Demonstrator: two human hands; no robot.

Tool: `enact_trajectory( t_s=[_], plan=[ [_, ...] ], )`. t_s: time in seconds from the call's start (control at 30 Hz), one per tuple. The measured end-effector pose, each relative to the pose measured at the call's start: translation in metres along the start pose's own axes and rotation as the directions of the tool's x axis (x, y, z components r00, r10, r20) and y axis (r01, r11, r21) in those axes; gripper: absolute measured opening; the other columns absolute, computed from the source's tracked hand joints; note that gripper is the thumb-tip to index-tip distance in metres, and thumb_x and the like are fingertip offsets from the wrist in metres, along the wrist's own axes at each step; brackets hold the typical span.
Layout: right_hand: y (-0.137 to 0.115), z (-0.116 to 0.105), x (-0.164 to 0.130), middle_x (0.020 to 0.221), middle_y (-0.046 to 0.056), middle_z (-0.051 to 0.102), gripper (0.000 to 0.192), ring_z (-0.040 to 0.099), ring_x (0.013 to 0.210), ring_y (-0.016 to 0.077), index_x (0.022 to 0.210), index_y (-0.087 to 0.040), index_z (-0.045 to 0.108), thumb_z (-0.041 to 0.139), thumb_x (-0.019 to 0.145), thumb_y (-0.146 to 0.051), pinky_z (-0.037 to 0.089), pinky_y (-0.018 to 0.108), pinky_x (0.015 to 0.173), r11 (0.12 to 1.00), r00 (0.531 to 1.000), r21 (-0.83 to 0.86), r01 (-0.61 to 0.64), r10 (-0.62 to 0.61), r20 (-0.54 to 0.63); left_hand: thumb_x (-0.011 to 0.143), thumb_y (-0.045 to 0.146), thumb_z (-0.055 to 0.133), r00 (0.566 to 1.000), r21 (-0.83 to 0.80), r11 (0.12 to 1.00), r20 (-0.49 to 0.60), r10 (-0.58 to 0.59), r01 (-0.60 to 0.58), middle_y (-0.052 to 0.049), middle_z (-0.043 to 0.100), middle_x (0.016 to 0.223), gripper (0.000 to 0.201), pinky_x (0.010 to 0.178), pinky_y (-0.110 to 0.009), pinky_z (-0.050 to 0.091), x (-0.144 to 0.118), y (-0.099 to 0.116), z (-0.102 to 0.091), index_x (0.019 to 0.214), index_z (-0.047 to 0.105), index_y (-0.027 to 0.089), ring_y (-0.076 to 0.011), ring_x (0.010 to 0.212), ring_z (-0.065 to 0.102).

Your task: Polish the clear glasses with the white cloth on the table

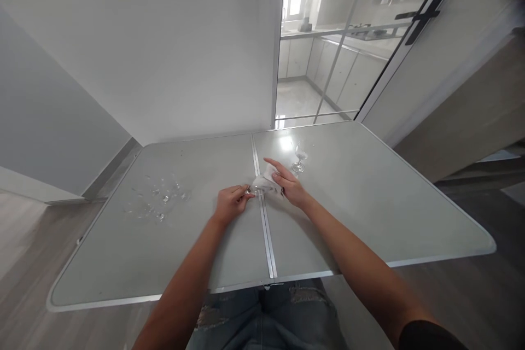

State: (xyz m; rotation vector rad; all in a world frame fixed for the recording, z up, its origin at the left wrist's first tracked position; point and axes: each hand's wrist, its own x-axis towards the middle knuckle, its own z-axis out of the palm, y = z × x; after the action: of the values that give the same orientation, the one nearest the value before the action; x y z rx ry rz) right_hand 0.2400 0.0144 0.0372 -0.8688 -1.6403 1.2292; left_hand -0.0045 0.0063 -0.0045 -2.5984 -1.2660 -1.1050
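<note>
Down at the near edge, jeans-clad knees tuck under the worktop, both bare forearms reaching out over it and meeting at its metal centre seam; the left hand lies low on the surface, palm down, fingers curled in, its grip pinched shut on what looks like the stem end of a small glass lying on its side, though the glass is clear and tiny here, so the exact hold is hard to read; just right of that grip, touching it across the glass, the right hand comes in from the other side, wrist angled inward, fingers stretched long and flat, pressing a white cloth around the bowl; its grip is closed on cloth and glass together; judging by this, one glass is mid-wipe right now; just beyond the right grip, a stemmed glass stands upright and alone, near but apart, and I'd read that one as finished; well off to the left of the left grip, a cluster of clear glasses waits, seemingly the ones left to do, their number hard to count; so early going, most of the lot outstanding; beyond it all, a white wall and a glass sliding door onto another room.
</note>
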Motion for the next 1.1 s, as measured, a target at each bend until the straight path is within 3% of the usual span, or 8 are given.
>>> enact_trajectory(
  t_s=[0.17, 0.27, 0.43, 0.6, 0.77, 0.83, 0.97, 1.1],
  plan=[
    [0.001, 0.0, 0.0, 0.07, -0.003, 0.043, 0.058, 0.044, 0.067, 0.0152, 0.157, -0.023, 0.031, 0.036, 0.103, -0.046, 0.042, 0.033, 0.078, 0.951, 0.987, -0.289, 0.107, -0.066, 0.149, 0.094, 0.036, 0.063, 0.998, 0.1, 0.994, -0.04, 0.046, -0.042, 0.0, 0.066, 0.063, 0.02, 0.056, -0.026, 0.035, -0.003, 0.006, 0.004, 0.103, 0.07, 0.02, -0.012, 0.057, 0.059],
    [0.0, -0.002, 0.002, 0.07, -0.004, 0.043, 0.054, 0.043, 0.067, 0.0148, 0.154, -0.025, 0.036, 0.034, 0.104, -0.046, 0.042, 0.033, 0.078, 0.948, 0.973, -0.293, 0.124, -0.058, 0.226, 0.093, 0.034, 0.063, 0.995, 0.173, 0.982, -0.056, 0.08, -0.07, -0.002, 0.069, 0.068, 0.019, 0.059, -0.027, 0.037, -0.003, 0.007, 0.002, 0.105, 0.069, 0.02, -0.0136, 0.061, 0.063],
    [-0.006, -0.001, 0.003, 0.085, 0.001, 0.052, 0.048, 0.047, 0.076, 0.0163, 0.141, -0.023, 0.051, 0.042, 0.101, -0.049, 0.042, 0.03, 0.074, 0.998, 0.997, -0.035, 0.055, -0.053, 0.062, 0.093, 0.035, 0.063, 0.997, 0.134, 0.99, -0.051, 0.056, -0.049, -0.001, 0.068, 0.066, 0.019, 0.059, -0.026, 0.039, -0.001, 0.001, -0.002, 0.105, 0.069, 0.021, -0.0142, 0.061, 0.063],
    [-0.008, 0.003, -0.003, 0.083, 0.001, 0.051, 0.056, 0.047, 0.072, 0.0171, 0.151, -0.024, 0.038, 0.038, 0.101, -0.049, 0.043, 0.03, 0.07, 0.998, 0.99, 0.009, 0.06, -0.058, -0.13, 0.095, 0.036, 0.06, 0.998, -0.073, 0.997, -0.057, 0.013, -0.018, -0.001, 0.067, 0.066, 0.019, 0.056, -0.024, 0.039, -0.002, 0.002, 0.003, 0.105, 0.069, 0.021, -0.0114, 0.056, 0.059],
    [-0.001, 0.0, -0.001, 0.076, 0.0, 0.049, 0.054, 0.046, 0.072, 0.0177, 0.152, -0.025, 0.04, 0.035, 0.103, -0.046, 0.044, 0.036, 0.082, 0.948, 0.985, -0.289, 0.136, -0.097, 0.144, 0.093, 0.035, 0.063, 0.997, 0.027, 0.999, -0.076, 0.031, -0.029, -0.002, 0.068, 0.065, 0.019, 0.057, -0.025, 0.038, -0.002, 0.004, 0.0, 0.105, 0.07, 0.021, -0.0128, 0.057, 0.06],
    [0.0, 0.0, 0.002, 0.075, -0.001, 0.048, 0.051, 0.045, 0.072, 0.017, 0.149, -0.025, 0.044, 0.036, 0.103, -0.046, 0.043, 0.036, 0.083, 0.938, 0.98, -0.321, 0.128, -0.071, 0.184, 0.092, 0.035, 0.064, 0.994, 0.12, 0.992, -0.099, 0.042, -0.03, -0.002, 0.069, 0.066, 0.018, 0.057, -0.026, 0.038, -0.002, 0.002, -0.003, 0.103, 0.071, 0.022, -0.014, 0.059, 0.063],
    [-0.003, 0.004, 0.003, 0.082, 0.001, 0.052, 0.045, 0.046, 0.075, 0.0158, 0.136, -0.024, 0.057, 0.04, 0.101, -0.047, 0.042, 0.031, 0.076, 0.991, 0.993, -0.117, 0.064, -0.052, 0.105, 0.092, 0.035, 0.065, 0.996, 0.123, 0.992, -0.079, 0.039, -0.029, -0.001, 0.069, 0.067, 0.017, 0.059, -0.026, 0.039, -0.003, -0.002, -0.004, 0.102, 0.071, 0.022, -0.014, 0.061, 0.064],
    [-0.007, 0.008, -0.001, 0.08, -0.001, 0.048, 0.049, 0.042, 0.067, 0.0142, 0.144, -0.029, 0.047, 0.043, 0.1, -0.049, 0.037, 0.027, 0.062, 0.993, 0.999, 0.118, -0.016, 0.021, -0.041, 0.094, 0.035, 0.063, 0.996, 0.02, 1.0, -0.085, 0.005, -0.004, 0.001, 0.065, 0.062, 0.017, 0.057, -0.025, 0.038, -0.003, 0.004, 0.003, 0.101, 0.07, 0.021, -0.0118, 0.055, 0.059]
  ],
)
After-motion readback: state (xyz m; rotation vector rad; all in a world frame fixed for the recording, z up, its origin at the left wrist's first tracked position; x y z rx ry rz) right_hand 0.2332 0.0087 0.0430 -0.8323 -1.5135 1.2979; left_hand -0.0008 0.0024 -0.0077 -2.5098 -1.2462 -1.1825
